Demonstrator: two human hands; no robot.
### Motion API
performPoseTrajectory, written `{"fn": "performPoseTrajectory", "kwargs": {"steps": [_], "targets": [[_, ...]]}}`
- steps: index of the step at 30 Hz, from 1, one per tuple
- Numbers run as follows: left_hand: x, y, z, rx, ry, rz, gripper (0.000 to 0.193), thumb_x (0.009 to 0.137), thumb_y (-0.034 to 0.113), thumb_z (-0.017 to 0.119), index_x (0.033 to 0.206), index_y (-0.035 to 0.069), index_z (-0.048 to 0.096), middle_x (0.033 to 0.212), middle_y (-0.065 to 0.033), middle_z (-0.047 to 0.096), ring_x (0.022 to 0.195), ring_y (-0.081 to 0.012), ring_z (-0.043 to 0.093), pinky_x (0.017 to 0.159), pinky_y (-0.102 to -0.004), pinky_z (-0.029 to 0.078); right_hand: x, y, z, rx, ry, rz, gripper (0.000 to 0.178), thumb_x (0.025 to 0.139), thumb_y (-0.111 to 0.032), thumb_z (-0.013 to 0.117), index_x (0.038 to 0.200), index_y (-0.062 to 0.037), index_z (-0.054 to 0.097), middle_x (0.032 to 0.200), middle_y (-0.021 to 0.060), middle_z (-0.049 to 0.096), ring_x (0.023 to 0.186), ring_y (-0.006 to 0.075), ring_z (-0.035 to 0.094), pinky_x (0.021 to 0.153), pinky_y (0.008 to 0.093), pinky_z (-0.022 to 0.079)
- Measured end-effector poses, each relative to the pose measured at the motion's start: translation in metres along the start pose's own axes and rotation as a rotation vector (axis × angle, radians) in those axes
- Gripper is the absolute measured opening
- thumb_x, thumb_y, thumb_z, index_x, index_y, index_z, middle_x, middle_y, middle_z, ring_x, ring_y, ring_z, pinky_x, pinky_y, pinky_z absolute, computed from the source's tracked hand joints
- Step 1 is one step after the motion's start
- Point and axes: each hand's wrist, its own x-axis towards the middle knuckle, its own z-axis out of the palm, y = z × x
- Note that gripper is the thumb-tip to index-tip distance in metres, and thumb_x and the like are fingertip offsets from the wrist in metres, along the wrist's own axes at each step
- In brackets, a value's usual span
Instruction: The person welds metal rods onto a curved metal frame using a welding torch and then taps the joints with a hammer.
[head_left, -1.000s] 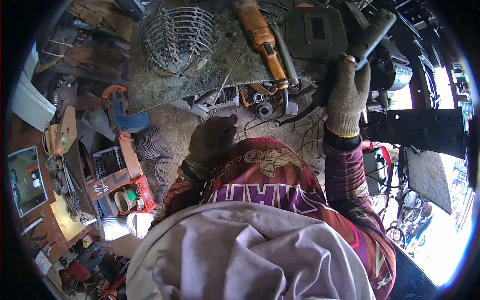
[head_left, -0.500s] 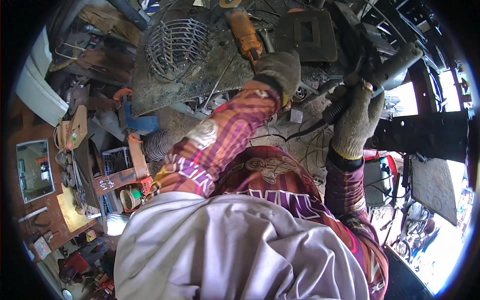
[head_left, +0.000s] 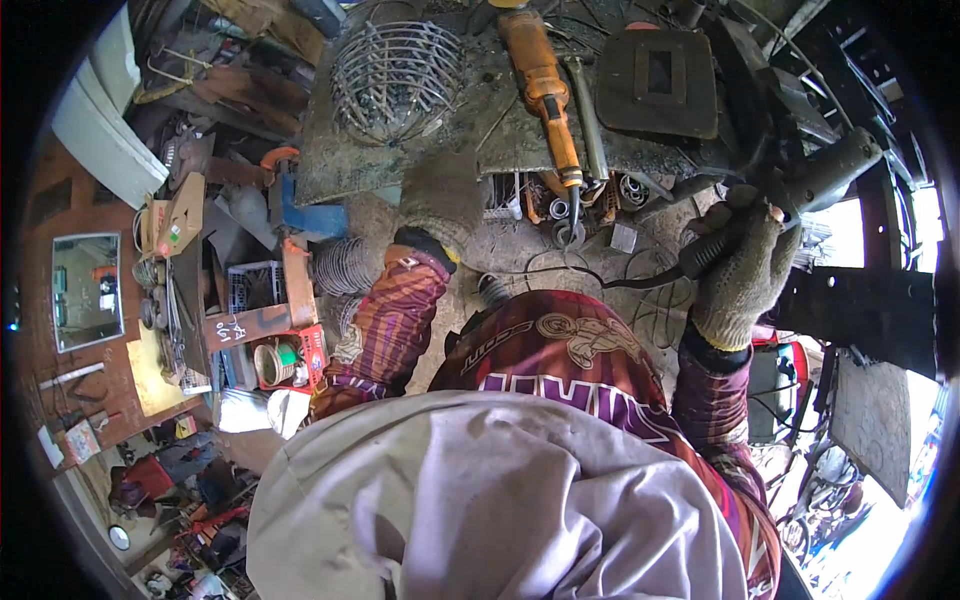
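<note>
My left hand [head_left: 440, 195], in a grey work glove, is at the near edge of the metal bench top [head_left: 370, 178], below a dome-shaped lattice of bent metal rods [head_left: 395, 80]. Its fingers blur together in shadow, and no held object shows. On the bench to its right lies an orange angle grinder [head_left: 540, 75], its cord end hanging over the edge. Over on the right, my gloved right hand [head_left: 745, 275] is wrapped round a grey cylindrical tool [head_left: 835, 175]. A black ribbed cable sleeve [head_left: 706, 255] comes out beside that grip; the tool's far end is hard to make out.
A dark welding shield [head_left: 658, 85] lies right of the grinder, with a metal bar [head_left: 587, 120] between them. Black cable [head_left: 640, 283] loops over the floor. At the left are a wire coil [head_left: 340, 267], a red crate [head_left: 312, 350] and a mirror [head_left: 88, 290].
My left hand has moved left along the bench edge, away from the orange grinder's handle. My right hand keeps its grip on the grey tool. The whole view has shifted slightly.
</note>
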Motion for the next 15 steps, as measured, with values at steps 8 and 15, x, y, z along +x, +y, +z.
{"fn": "performPoseTrajectory", "kwargs": {"steps": [8, 15], "targets": [[-0.008, -0.036, 0.025, -0.195, -0.175, -0.078, 0.024, 0.090, 0.010, 0.059, 0.113, 0.001, 0.060, 0.103, -0.0243, 0.066, 0.103, -0.0433, 0.065, 0.088, -0.0511, 0.053, -0.009, 0.019, 0.040, -0.069, -0.072, -0.010, 0.029, 0.107, -0.027, 0.054, 0.123, -0.0031, 0.054, 0.095, 0.0108, 0.068, 0.069, 0.0171, 0.069, 0.057, 0.0313, 0.060], [-0.084, -0.080, -0.013, -0.687, 0.047, -0.020, 0.030, 0.096, 0.007, 0.056, 0.125, 0.000, 0.062, 0.105, -0.0219, 0.068, 0.098, -0.0361, 0.067, 0.084, -0.0449, 0.053, -0.016, 0.033, 0.065, -0.102, 0.005, 0.013, 0.032, 0.107, -0.026, 0.053, 0.129, -0.0023, 0.052, 0.096, 0.0114, 0.068, 0.070, 0.0178, 0.067, 0.059, 0.0315, 0.060]]}}
